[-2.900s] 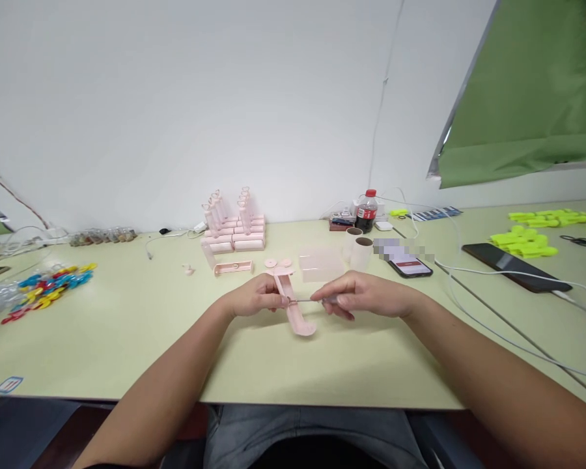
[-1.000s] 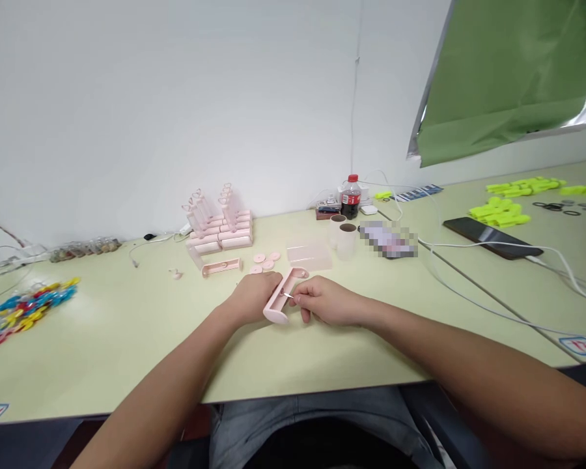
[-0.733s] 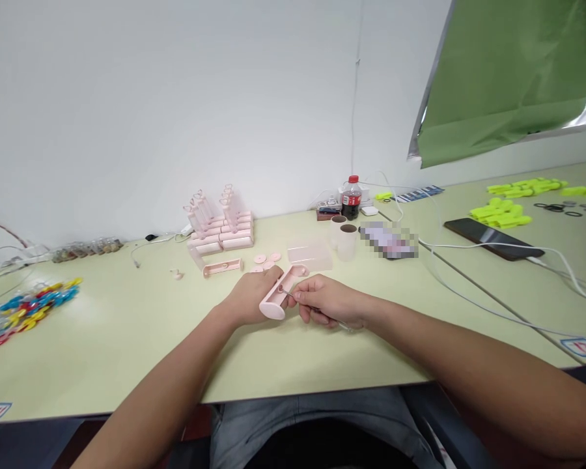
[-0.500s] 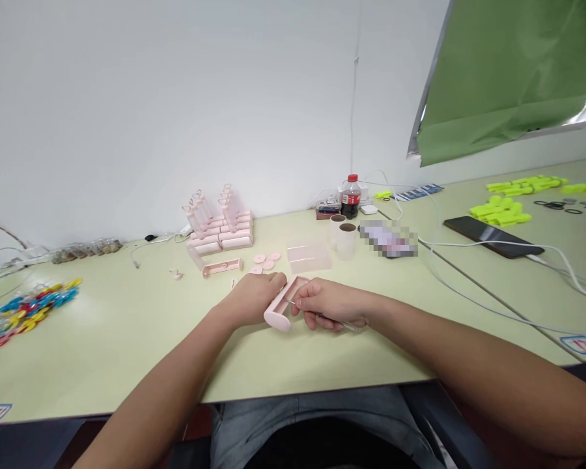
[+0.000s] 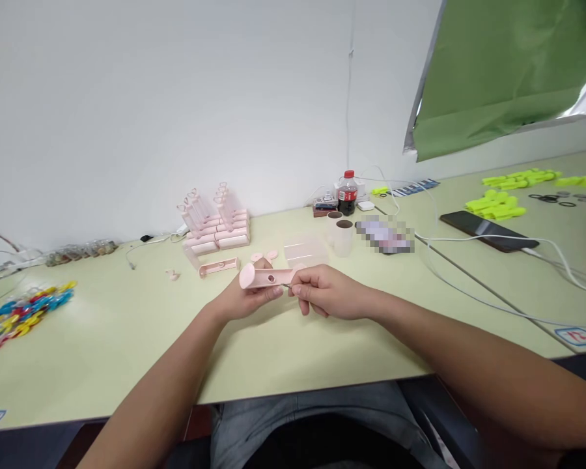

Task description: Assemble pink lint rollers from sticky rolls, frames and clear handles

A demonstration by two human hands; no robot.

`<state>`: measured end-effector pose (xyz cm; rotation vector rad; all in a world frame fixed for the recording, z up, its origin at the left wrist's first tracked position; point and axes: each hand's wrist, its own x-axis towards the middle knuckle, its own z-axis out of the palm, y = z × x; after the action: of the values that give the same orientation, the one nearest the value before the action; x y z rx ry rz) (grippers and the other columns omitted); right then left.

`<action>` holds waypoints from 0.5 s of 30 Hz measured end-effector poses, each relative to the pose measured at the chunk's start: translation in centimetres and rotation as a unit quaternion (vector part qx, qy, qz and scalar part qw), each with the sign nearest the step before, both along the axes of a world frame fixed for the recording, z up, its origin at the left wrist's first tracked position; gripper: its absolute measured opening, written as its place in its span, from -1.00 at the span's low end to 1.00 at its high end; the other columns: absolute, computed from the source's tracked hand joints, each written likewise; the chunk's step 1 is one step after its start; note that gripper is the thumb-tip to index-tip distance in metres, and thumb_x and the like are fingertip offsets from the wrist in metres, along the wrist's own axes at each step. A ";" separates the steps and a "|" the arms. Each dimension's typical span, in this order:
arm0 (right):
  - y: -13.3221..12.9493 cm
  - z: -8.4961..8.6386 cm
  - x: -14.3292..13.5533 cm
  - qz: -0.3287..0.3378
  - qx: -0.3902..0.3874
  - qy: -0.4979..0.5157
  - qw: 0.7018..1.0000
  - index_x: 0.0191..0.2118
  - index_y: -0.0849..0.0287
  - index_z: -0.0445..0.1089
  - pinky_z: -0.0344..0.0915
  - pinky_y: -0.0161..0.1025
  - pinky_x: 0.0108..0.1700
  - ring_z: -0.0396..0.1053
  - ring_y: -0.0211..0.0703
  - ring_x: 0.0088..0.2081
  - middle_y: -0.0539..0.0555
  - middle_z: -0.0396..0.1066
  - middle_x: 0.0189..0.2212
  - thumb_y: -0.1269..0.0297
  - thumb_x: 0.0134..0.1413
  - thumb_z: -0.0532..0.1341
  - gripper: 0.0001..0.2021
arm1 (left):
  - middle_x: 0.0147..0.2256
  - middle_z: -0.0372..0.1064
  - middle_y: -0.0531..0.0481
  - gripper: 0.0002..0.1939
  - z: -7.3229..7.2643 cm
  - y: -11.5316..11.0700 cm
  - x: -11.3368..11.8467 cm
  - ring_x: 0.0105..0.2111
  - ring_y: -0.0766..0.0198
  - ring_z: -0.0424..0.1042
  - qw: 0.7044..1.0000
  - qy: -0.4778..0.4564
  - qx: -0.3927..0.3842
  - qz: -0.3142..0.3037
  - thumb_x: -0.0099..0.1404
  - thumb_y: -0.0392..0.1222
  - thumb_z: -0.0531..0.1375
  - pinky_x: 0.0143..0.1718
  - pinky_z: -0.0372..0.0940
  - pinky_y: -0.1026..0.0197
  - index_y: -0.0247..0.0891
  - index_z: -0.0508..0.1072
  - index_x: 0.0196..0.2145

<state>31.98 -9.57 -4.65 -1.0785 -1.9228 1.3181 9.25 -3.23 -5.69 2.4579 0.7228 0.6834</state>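
My left hand (image 5: 244, 298) is closed around a pale pink open-topped plastic case (image 5: 260, 279), with its round end towards the left and its hollow facing me. Inside the hollow a small dark-edged hole or ring (image 5: 271, 278) shows. A thin metal tool (image 5: 286, 285) is pinched in my right hand (image 5: 320, 291), its tip at the case's near edge; most of it is hidden by the fingers. Beyond my hands lie pink discs (image 5: 272, 255), partly covered, and a similar open pink case (image 5: 219, 266).
Stacked pink cases with upright loops (image 5: 218, 228) stand by the wall. Right of them are a clear box (image 5: 305, 250), two white cylinders (image 5: 343, 240), a cola bottle (image 5: 347, 194) and a phone (image 5: 488, 231) with a white cable. Colourful pieces (image 5: 29, 312) lie left.
The pink case has been lifted and turned from pointing towards me to lying crosswise, its hollow now facing me. My left hand has rolled beneath it; the tool tip has shifted to its near edge.
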 end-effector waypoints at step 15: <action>-0.5 0.0 0.1 -0.034 0.307 -0.223 0.925 -0.38 0.21 0.43 0.00 -0.29 -0.39 0.29 -0.23 -0.45 0.06 0.44 -0.49 0.20 0.30 0.05 -0.69 | -0.37 0.45 -0.09 -0.48 1.0 -0.7 0.2 -0.36 0.21 0.36 0.993 0.108 -0.034 -0.030 0.37 0.20 -0.01 -0.33 0.25 0.23 -0.26 0.53 -0.16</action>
<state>32.12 -10.10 -4.60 -1.1473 -2.3636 0.3696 9.47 -3.97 -4.64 2.5026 0.7352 0.3677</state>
